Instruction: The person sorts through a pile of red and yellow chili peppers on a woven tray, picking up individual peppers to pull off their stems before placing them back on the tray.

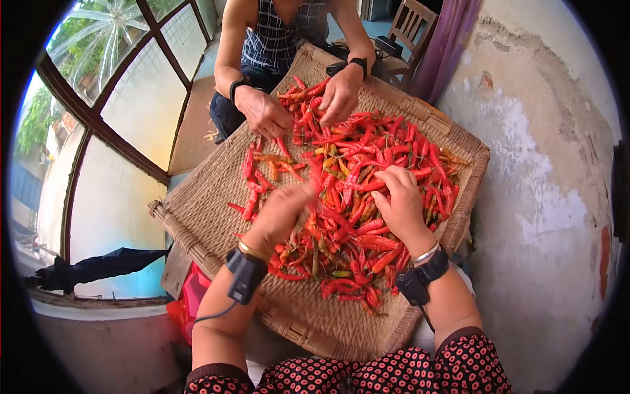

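Observation:
A square woven tray [216, 184] bears a wide heap of red chili peppers [367, 151], with a few orange and green ones among them. My left hand [283, 209] is over the left part of the heap, blurred, its fingertips near some peppers; whether it holds one I cannot make out. At the heap's right side, my right hand [400, 200] has its thumb and fingers closed around the end of a red pepper [363, 185]. Both my wrists bear a bracelet and a black device.
Across the tray sits another person, whose two hands [264, 113] [341, 95] are over the far peppers. A wooden chair [412, 33] and purple curtain [453, 46] stand behind. Windows and a black umbrella [118, 264] are at left, a worn wall [525, 164] at right.

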The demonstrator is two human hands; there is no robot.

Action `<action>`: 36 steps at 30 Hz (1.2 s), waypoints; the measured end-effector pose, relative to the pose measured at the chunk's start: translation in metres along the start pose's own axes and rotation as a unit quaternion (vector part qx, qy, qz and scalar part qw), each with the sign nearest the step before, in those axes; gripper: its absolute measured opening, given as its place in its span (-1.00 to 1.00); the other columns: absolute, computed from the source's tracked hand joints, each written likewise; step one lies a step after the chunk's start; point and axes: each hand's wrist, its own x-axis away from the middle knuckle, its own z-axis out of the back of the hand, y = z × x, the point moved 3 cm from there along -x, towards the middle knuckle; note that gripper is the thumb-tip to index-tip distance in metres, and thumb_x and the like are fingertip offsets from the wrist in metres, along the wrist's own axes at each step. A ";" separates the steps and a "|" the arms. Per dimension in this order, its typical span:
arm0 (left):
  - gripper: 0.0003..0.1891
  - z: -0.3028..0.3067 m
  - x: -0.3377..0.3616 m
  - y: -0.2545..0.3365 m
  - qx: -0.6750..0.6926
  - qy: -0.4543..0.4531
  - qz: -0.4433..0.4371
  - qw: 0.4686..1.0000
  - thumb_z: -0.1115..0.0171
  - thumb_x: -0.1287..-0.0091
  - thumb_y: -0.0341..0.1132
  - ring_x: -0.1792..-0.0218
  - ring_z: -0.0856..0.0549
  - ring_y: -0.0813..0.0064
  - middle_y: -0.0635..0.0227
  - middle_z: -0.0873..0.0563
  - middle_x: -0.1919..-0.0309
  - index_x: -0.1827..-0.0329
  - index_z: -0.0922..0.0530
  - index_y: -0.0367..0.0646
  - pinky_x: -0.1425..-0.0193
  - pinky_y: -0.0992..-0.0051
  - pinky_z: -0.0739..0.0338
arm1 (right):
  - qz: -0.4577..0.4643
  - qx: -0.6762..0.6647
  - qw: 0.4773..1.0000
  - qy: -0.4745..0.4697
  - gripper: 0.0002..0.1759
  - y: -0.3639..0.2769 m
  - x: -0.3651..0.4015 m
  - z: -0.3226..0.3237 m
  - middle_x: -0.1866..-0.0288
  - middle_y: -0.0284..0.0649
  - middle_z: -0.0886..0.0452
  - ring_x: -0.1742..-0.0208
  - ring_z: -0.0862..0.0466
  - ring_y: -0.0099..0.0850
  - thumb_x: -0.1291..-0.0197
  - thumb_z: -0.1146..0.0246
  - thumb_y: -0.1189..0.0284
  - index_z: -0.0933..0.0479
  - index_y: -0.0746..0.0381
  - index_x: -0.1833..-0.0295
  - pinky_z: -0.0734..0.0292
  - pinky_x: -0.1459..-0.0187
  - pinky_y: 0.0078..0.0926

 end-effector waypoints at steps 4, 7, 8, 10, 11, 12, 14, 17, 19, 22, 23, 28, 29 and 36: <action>-0.69 0.021 -0.006 -0.002 0.204 0.149 -0.064 0.965 0.00 -0.39 -0.21 0.43 -0.55 0.67 0.32 -0.64 0.23 -0.01 -0.49 -0.25 0.34 0.65 -0.49 | -0.031 0.126 0.987 -0.100 -0.51 -0.002 0.005 -0.004 -0.03 -0.12 -0.36 0.04 -0.46 -0.09 0.10 -0.37 0.44 -0.42 0.19 -0.01 -0.41 -0.02 -0.21; -0.66 -0.005 -0.010 -0.013 -0.295 0.040 -0.213 0.931 -0.15 -0.29 -0.29 0.27 -0.63 0.44 0.21 -0.64 0.14 -0.10 -0.48 -0.21 0.17 0.48 -0.55 | -0.089 0.169 0.963 -0.189 -0.49 -0.003 0.004 -0.003 0.10 -0.10 -0.33 0.00 -0.42 -0.09 0.15 -0.39 0.44 -0.42 0.16 0.01 -0.45 0.07 -0.12; -0.67 -0.017 -0.007 -0.016 -0.501 0.039 -0.358 0.787 -0.23 -0.17 -0.36 0.21 -0.60 0.24 0.19 -0.63 0.11 -0.02 -0.54 -0.18 0.02 0.36 -0.52 | -0.090 0.170 0.963 -0.189 -0.49 -0.001 0.005 -0.002 0.10 -0.10 -0.33 0.00 -0.42 -0.09 0.15 -0.39 0.44 -0.42 0.16 0.01 -0.45 0.07 -0.12; -0.64 -0.044 0.000 -0.014 -0.630 0.021 -0.404 0.663 -0.28 -0.04 -0.35 0.10 -0.55 0.18 0.19 -0.60 0.11 0.04 -0.58 -0.17 -0.06 0.33 -0.47 | -0.061 0.190 0.968 -0.149 -0.50 0.000 0.008 -0.001 0.07 -0.10 -0.33 0.07 -0.46 -0.06 0.17 -0.40 0.46 -0.42 0.15 0.02 -0.46 0.07 -0.13; -0.64 -0.045 -0.001 -0.019 -0.628 0.019 -0.402 0.666 -0.28 -0.04 -0.35 0.10 -0.55 0.18 0.19 -0.60 0.11 0.04 -0.58 -0.17 -0.06 0.33 -0.47 | -0.066 0.180 0.971 -0.141 -0.54 0.001 0.010 -0.003 0.06 -0.09 -0.32 0.09 -0.47 -0.03 0.18 -0.40 0.48 -0.43 0.16 0.08 -0.47 0.08 -0.13; -0.65 -0.046 -0.005 -0.026 -0.638 -0.005 -0.371 0.674 -0.28 -0.02 -0.34 0.08 -0.53 0.20 0.21 -0.59 0.11 0.07 -0.59 -0.16 -0.08 0.34 -0.45 | -0.069 0.180 0.971 -0.144 -0.54 0.003 0.011 -0.003 0.06 -0.09 -0.32 0.09 -0.47 -0.03 0.18 -0.40 0.48 -0.43 0.16 0.08 -0.47 0.08 -0.13; -0.66 -0.044 -0.008 -0.030 -0.646 -0.032 -0.339 0.683 -0.28 0.01 -0.34 0.05 -0.51 0.23 0.24 -0.58 0.11 0.10 -0.60 -0.14 -0.09 0.35 -0.43 | -0.079 0.145 0.965 -0.203 -0.59 0.007 0.012 -0.005 0.08 -0.07 -0.33 0.08 -0.46 -0.02 0.19 -0.38 0.51 -0.44 0.18 0.14 -0.48 0.09 -0.15; -0.78 -0.036 -0.005 -0.029 -0.684 -0.137 -0.243 0.674 -0.27 -0.01 -0.34 0.09 -0.53 0.22 0.25 -0.59 0.15 0.25 -0.64 -0.14 -0.04 0.36 -0.44 | -0.065 0.125 0.954 -0.266 -0.72 0.007 0.019 -0.009 0.13 -0.05 -0.37 0.22 -0.53 -0.04 0.13 -0.34 0.47 -0.46 0.19 0.24 -0.50 0.19 -0.14; -0.80 -0.030 0.002 -0.020 -0.630 -0.167 -0.248 0.717 -0.27 -0.02 -0.36 0.11 -0.55 0.21 0.24 -0.60 0.18 0.27 -0.64 -0.16 -0.02 0.36 -0.45 | -0.015 0.121 0.943 -0.310 -0.83 -0.005 0.020 -0.012 0.21 -0.08 -0.41 0.38 -0.59 -0.08 0.05 -0.29 0.40 -0.48 0.20 0.34 -0.51 0.32 -0.12; -0.85 -0.022 0.014 0.004 -0.510 -0.209 -0.281 0.785 -0.26 -0.07 -0.43 0.17 -0.60 0.24 0.23 -0.63 0.24 0.28 -0.63 -0.20 0.07 0.39 -0.49 | -0.006 0.054 0.954 -0.295 -0.82 -0.019 0.020 -0.008 0.32 -0.11 -0.44 0.36 -0.59 -0.08 0.01 -0.28 0.38 -0.46 0.23 0.37 -0.49 0.34 -0.12; -0.84 -0.015 0.018 0.011 -0.450 -0.162 -0.289 0.829 -0.28 -0.07 -0.42 0.17 -0.61 0.27 0.25 -0.64 0.25 0.27 -0.64 -0.21 0.06 0.39 -0.49 | -0.001 0.020 0.963 -0.270 -0.80 -0.019 0.019 -0.010 0.41 -0.10 -0.49 0.37 -0.58 -0.05 -0.01 -0.28 0.37 -0.44 0.25 0.40 -0.49 0.35 -0.15; -0.80 0.033 0.015 0.025 -0.159 0.117 -0.182 0.963 -0.29 -0.15 -0.38 0.29 -0.64 0.46 0.28 -0.67 0.36 0.19 -0.62 -0.26 0.17 0.51 -0.52 | -0.143 -0.222 0.919 -0.293 -0.80 -0.031 0.016 -0.002 0.54 -0.25 -0.51 0.55 -0.57 -0.35 -0.13 -0.24 0.36 -0.46 0.28 0.37 -0.47 0.48 -0.42; -0.80 0.038 0.007 0.023 -0.160 0.118 -0.181 0.963 -0.29 -0.15 -0.38 0.29 -0.64 0.46 0.28 -0.67 0.36 0.19 -0.62 -0.26 0.17 0.51 -0.52 | -0.231 -0.340 0.858 -0.306 -0.79 -0.031 0.018 -0.003 0.56 -0.33 -0.50 0.60 -0.54 -0.49 -0.17 -0.22 0.35 -0.47 0.28 0.36 -0.44 0.53 -0.54; -0.70 -0.013 0.013 0.003 -0.230 -0.032 -0.050 0.971 -0.25 -0.25 -0.26 0.37 -0.57 0.67 0.42 -0.65 0.38 0.08 -0.57 -0.31 0.25 0.60 -0.50 | -0.309 -0.500 0.766 -0.261 -0.80 -0.032 0.018 -0.012 0.46 -0.45 -0.51 0.57 -0.46 -0.72 -0.26 -0.15 0.34 -0.52 0.27 0.24 -0.37 0.55 -0.74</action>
